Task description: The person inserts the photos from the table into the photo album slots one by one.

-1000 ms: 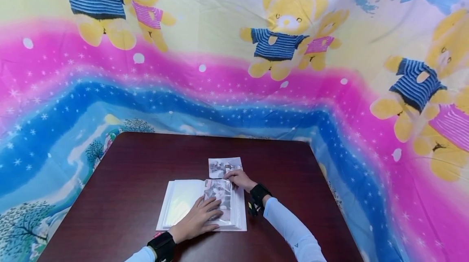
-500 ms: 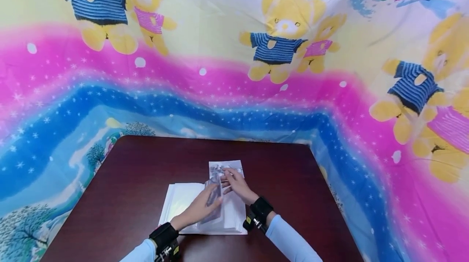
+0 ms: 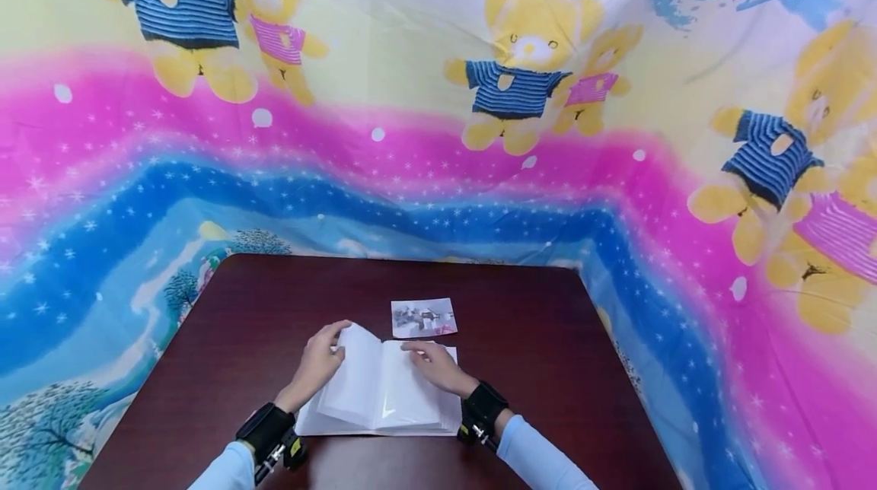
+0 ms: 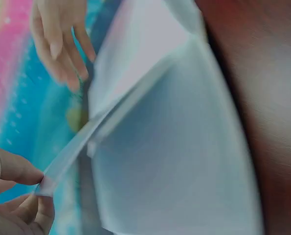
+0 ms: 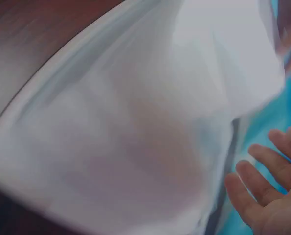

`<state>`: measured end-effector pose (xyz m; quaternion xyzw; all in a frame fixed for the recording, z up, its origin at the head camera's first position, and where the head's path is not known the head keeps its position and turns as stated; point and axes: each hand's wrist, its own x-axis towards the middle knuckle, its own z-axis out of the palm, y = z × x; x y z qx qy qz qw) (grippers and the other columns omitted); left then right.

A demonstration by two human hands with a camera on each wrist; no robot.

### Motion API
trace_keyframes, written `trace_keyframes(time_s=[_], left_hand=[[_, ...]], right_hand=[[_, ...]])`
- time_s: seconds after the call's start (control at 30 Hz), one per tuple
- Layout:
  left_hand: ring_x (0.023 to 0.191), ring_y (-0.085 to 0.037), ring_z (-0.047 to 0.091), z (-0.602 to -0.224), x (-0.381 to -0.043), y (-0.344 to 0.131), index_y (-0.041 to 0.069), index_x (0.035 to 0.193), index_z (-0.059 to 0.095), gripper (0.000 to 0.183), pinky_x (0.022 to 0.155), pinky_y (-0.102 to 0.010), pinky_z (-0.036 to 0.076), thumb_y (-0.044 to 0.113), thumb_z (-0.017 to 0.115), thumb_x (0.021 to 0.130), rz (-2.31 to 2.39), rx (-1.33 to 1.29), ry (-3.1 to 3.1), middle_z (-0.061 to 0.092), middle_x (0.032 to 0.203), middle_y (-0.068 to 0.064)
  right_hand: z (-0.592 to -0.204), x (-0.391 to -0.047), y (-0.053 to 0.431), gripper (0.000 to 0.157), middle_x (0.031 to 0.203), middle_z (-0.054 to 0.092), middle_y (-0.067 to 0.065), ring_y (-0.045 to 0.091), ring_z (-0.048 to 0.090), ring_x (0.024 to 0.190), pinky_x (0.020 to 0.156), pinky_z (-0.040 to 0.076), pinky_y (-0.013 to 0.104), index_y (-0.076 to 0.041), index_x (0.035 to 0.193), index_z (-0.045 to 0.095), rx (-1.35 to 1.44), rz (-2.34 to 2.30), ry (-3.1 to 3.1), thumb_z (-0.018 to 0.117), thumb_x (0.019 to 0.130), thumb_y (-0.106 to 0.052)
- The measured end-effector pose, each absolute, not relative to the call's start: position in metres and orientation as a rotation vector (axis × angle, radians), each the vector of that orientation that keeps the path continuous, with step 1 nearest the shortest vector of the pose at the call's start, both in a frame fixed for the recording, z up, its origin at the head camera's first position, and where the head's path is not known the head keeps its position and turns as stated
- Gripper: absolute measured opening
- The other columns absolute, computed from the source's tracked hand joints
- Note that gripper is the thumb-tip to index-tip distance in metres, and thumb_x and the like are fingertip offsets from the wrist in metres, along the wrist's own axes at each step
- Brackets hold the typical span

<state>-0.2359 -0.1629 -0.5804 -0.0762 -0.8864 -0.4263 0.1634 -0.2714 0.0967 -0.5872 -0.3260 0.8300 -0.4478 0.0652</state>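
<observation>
A white photo album [image 3: 411,391] lies open on the table, its facing pages blank. My left hand [image 3: 320,359] pinches the far outer corner of a left-side page [image 3: 352,380], which stands lifted at a slant; the left wrist view shows thumb and fingers on that page corner [image 4: 46,186]. Over the far part of the right page is my right hand [image 3: 438,364]. Its fingers look loosely spread with nothing between them in the right wrist view, where the hand [image 5: 270,183] is beside the album's edge. Just beyond the album lies a loose photo [image 3: 423,318].
The dark reddish-brown table [image 3: 534,338] carries the album and photo. Behind and beside it hangs a cloth backdrop [image 3: 384,163] printed with bears and snow scenes. Both wrists wear black straps [image 3: 486,404] with small devices.
The album page with the pictured pocket has been turned from right to left, uncovering blank pages. My left hand moved left with the page. My right hand came back from the loose photo toward the album.
</observation>
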Motion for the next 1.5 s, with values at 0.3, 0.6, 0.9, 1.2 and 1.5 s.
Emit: trace_keyframes(time_s=[0.3, 0.6, 0.9, 1.2, 1.5], left_hand=[[0.11, -0.05, 0.057, -0.614, -0.217, -0.181, -0.009, 0.113, 0.068, 0.04, 0.085, -0.058, 0.048, -0.018, 0.062, 0.074, -0.993, -0.189, -2.624, 0.056, 0.125, -0.036], [0.107, -0.057, 0.056, -0.623, -0.215, -0.163, -0.002, 0.096, 0.073, 0.025, 0.087, -0.068, 0.045, -0.006, 0.071, 0.072, -0.688, -0.322, -2.576, 0.065, 0.106, -0.033], [0.12, -0.048, 0.052, -0.64, -0.202, -0.117, -0.001, 0.116, 0.068, 0.034, 0.095, -0.061, 0.044, 0.012, 0.074, 0.085, -0.578, -0.876, -2.489, 0.06, 0.125, -0.027], [0.125, -0.044, 0.051, -0.637, -0.195, -0.105, 0.0, 0.122, 0.066, 0.032, 0.097, -0.054, 0.047, 0.017, 0.066, 0.094, -0.479, -1.035, -2.6, 0.055, 0.134, -0.027], [0.129, -0.046, 0.047, -0.637, -0.195, -0.103, -0.003, 0.126, 0.063, 0.034, 0.101, -0.054, 0.044, 0.014, 0.063, 0.096, -0.525, -1.052, -2.636, 0.05, 0.137, -0.03]], right_hand=[[-0.615, -0.277, 0.128, 0.028, 0.127, 0.063, 0.023, 0.038, 0.055, 0.122, 0.103, 0.044, 0.047, 0.008, 0.12, 0.066, -0.86, -1.209, 2.545, 0.054, 0.097, -0.003], [-0.615, -0.308, 0.129, 0.027, 0.122, 0.065, 0.022, 0.034, 0.06, 0.114, 0.091, 0.05, 0.038, 0.009, 0.119, 0.066, -0.619, -1.5, 2.399, 0.056, 0.097, -0.004], [-0.627, -0.345, 0.15, 0.04, 0.112, 0.059, 0.023, 0.029, 0.061, 0.087, 0.075, 0.054, 0.038, 0.013, 0.133, 0.048, -0.088, -1.784, 2.366, 0.052, 0.099, -0.007], [-0.631, -0.362, 0.144, 0.049, 0.123, 0.056, 0.031, 0.036, 0.064, 0.093, 0.081, 0.055, 0.043, 0.016, 0.137, 0.037, 0.184, -1.756, 2.323, 0.056, 0.099, -0.009], [-0.633, -0.367, 0.132, 0.036, 0.101, 0.064, 0.016, 0.02, 0.057, 0.074, 0.064, 0.051, 0.029, 0.012, 0.124, 0.057, 0.273, -1.833, 2.328, 0.063, 0.092, -0.003]])
